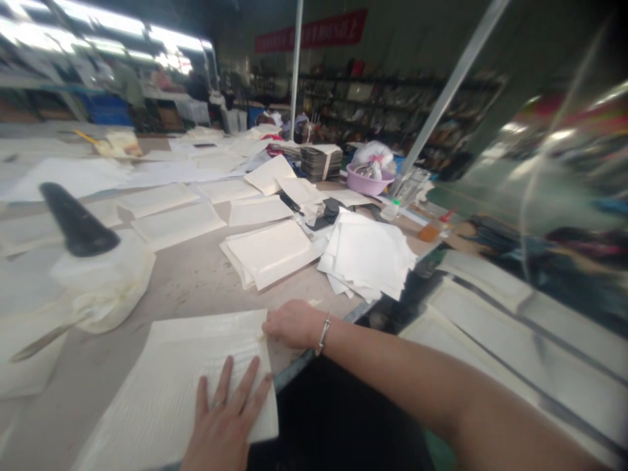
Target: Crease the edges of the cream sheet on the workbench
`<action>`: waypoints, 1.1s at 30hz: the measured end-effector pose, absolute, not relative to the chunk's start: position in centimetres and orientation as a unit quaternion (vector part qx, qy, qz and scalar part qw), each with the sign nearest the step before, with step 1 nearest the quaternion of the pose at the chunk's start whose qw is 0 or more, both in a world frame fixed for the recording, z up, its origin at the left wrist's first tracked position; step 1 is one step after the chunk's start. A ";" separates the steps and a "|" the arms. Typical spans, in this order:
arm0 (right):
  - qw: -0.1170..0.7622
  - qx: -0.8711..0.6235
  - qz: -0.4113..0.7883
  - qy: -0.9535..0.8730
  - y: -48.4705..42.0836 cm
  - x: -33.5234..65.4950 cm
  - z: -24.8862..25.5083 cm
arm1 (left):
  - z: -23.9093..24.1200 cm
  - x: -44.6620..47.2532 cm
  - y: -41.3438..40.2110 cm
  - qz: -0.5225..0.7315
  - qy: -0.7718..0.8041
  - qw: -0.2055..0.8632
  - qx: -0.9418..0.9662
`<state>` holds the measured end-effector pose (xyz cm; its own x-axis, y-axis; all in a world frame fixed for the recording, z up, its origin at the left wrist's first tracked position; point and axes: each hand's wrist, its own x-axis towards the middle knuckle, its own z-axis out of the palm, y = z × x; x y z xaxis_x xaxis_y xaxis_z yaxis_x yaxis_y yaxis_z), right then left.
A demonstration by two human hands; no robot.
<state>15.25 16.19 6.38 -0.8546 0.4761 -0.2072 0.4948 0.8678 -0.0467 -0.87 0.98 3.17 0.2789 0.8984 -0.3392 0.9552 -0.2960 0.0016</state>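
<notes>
Head view: two hands, left (223,425) and right (292,322), press one sheet (171,386).

Bright ceiling strip lights (122,29) blow out at upper left, washing glare over the white paper sheets (73,173) along the far left of the beige worktable (196,281). Back shelving sits dim. Right side smears into heavy motion blur. Wide-lens bending at edges. Only soft shadows under the near stacks.
</notes>
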 end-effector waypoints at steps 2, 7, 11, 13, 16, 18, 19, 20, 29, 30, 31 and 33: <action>0.103 0.259 -0.054 0.959 16.1 15.3 6.4 | 2.8 -0.9 1.0 -0.140 0.579 0.098 0.797; 0.085 0.277 -0.055 0.956 15.8 15.3 6.5 | 2.2 -1.2 1.1 -0.148 0.580 0.097 0.795; 0.106 0.271 -0.064 0.955 16.0 15.3 6.7 | 2.6 -1.1 1.2 -0.150 0.570 0.112 0.800; 0.104 0.273 -0.060 0.954 16.1 15.3 6.7 | 2.8 -1.0 1.2 -0.154 0.575 0.107 0.797; 0.085 0.277 -0.053 0.956 16.2 15.2 6.4 | 3.0 -0.9 1.2 -0.154 0.578 0.098 0.795; 0.085 0.275 -0.053 0.956 16.1 15.2 6.1 | 3.2 -0.8 1.2 -0.156 0.573 0.103 0.798; 0.088 0.273 -0.054 0.956 16.1 15.3 6.0 | 3.3 -0.8 1.2 -0.159 0.571 0.107 0.798; 0.089 0.273 -0.054 0.956 16.1 15.3 5.9 | 3.4 -0.8 1.2 -0.163 0.571 0.110 0.797; 0.085 0.292 -0.067 0.950 15.2 15.8 5.8 | 3.7 -0.8 1.2 -0.161 0.571 0.100 0.798; 0.086 0.297 -0.063 0.949 15.1 15.9 5.7 | 3.6 -0.8 1.2 -0.163 0.572 0.096 0.798; 0.081 0.302 -0.058 0.948 15.1 15.9 5.6 | 3.6 -0.7 1.2 -0.165 0.573 0.089 0.798; 0.061 0.304 -0.049 0.949 15.2 15.8 5.3 | 3.4 -0.7 1.1 -0.169 0.578 0.074 0.795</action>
<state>15.78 15.16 5.27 -0.8070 0.5721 -0.1462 0.5841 0.8099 -0.0548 -0.65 1.13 3.43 0.2746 0.8941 -0.3538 0.9441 -0.3206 -0.0773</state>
